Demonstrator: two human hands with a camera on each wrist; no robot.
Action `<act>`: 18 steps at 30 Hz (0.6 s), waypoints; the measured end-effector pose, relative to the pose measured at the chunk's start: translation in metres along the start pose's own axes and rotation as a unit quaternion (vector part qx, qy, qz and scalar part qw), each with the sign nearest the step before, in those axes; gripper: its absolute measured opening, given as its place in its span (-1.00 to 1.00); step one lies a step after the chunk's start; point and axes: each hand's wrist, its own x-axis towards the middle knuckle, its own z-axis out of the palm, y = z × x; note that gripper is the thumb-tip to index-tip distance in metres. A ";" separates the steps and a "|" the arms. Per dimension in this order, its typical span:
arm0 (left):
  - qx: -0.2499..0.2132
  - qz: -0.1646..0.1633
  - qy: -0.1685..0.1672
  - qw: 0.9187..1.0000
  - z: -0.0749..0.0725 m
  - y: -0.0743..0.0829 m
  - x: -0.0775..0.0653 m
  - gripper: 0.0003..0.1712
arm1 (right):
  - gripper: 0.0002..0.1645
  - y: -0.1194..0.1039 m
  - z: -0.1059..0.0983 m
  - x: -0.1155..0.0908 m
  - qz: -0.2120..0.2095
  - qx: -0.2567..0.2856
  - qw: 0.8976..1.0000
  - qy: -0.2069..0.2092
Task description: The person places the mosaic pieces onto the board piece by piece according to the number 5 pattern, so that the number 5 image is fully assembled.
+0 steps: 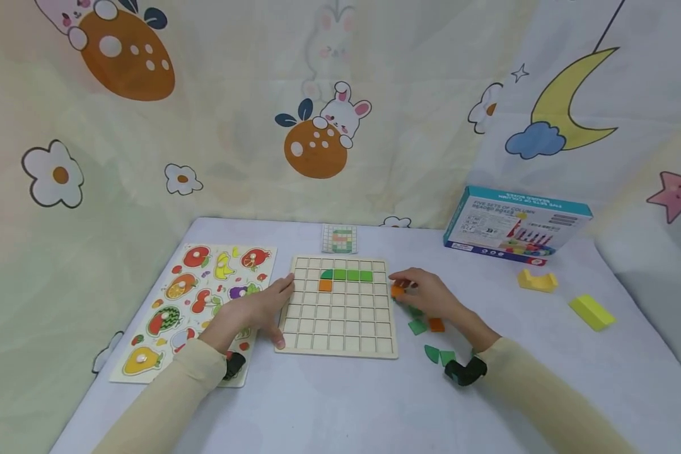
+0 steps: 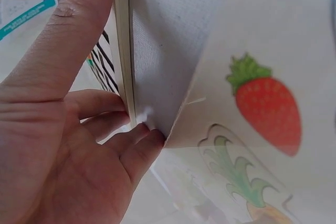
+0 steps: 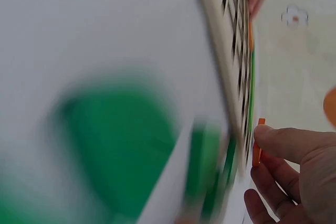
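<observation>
A wooden grid board lies flat at the middle of the table. On it, a row of green tiles starts with a rounded piece at the left, and an orange square tile sits below that row. My left hand rests along the board's left edge, thumb near the front corner and fingers farther back, touching the rim in the left wrist view. Just beyond the right edge, my right hand pinches another orange tile between thumb and fingers. Loose green tiles and an orange one lie below this hand.
A fruit puzzle board lies at the left, partly beneath my left forearm. Behind the grid stands a small pattern card. A bead-set box, a yellow arch-like block and a yellow-green block are at the right.
</observation>
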 end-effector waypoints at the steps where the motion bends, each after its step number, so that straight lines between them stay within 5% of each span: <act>1: -0.002 -0.001 0.000 1.000 0.000 0.000 0.000 0.46 | -0.45 -0.009 0.006 0.006 -0.012 -0.001 1.000 -0.004; 10: -0.002 0.004 0.002 1.000 0.002 0.000 0.001 0.46 | -0.52 -0.082 0.059 0.041 -0.124 -0.021 0.991 -0.040; 18: 0.012 0.005 0.002 1.000 0.001 -0.001 0.000 0.44 | -0.55 -0.099 0.077 0.051 -0.143 -0.057 0.988 -0.025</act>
